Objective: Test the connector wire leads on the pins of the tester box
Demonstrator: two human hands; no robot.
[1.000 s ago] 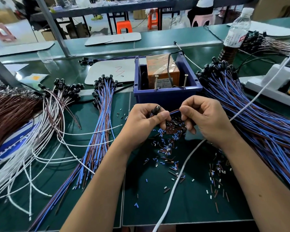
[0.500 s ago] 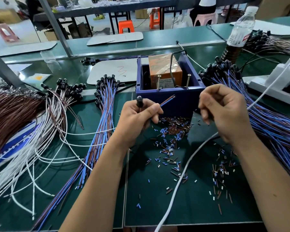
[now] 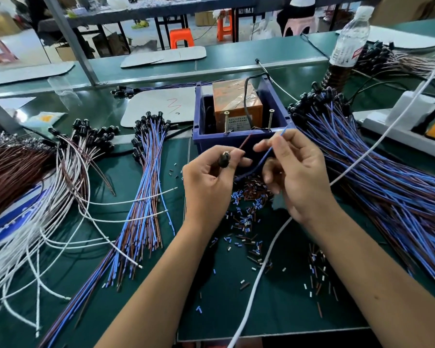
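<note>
My left hand (image 3: 210, 182) grips a black connector (image 3: 224, 159) just in front of the tester box. Its brown lead (image 3: 244, 142) points up toward the left pin (image 3: 226, 122). My right hand (image 3: 295, 172) pinches the blue lead (image 3: 268, 153), whose tip rises toward the right pin (image 3: 270, 119). Neither lead tip touches a pin. The tester box (image 3: 236, 141) is a blue plastic bin holding an orange taped block (image 3: 236, 104), with the two screw pins standing at its front.
A large bundle of blue and brown wires (image 3: 377, 177) fans out on the right. Another bundle (image 3: 146, 197) lies left of the box, with white and brown wires (image 3: 48, 197) farther left. Cut insulation bits (image 3: 246, 217) litter the green mat. A white cable (image 3: 261, 272) crosses it. A bottle (image 3: 349, 41) stands back right.
My right hand came back from the right bundle and took the blue lead. The two leads are now spread apart and raised toward the pins; my left hand shifted slightly up.
</note>
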